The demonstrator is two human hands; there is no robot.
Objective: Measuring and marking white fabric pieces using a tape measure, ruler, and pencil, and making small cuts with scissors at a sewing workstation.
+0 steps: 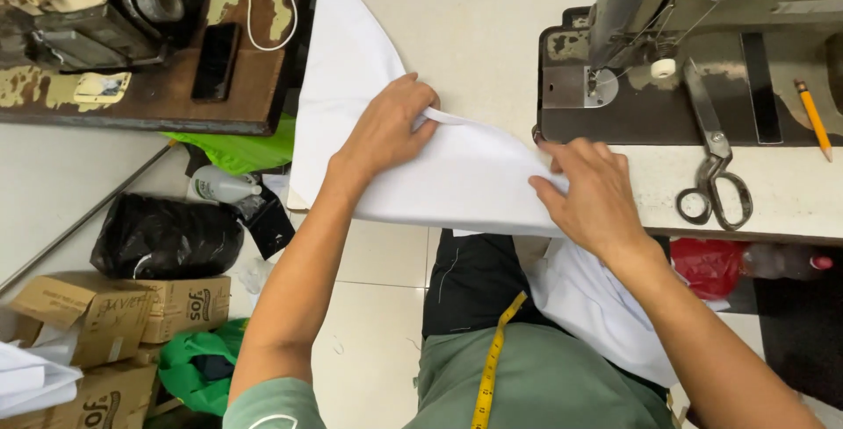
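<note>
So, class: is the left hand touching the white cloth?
Touching. The head view shows the left hand pinching a fold of the white cloth between thumb and fingers.
</note>
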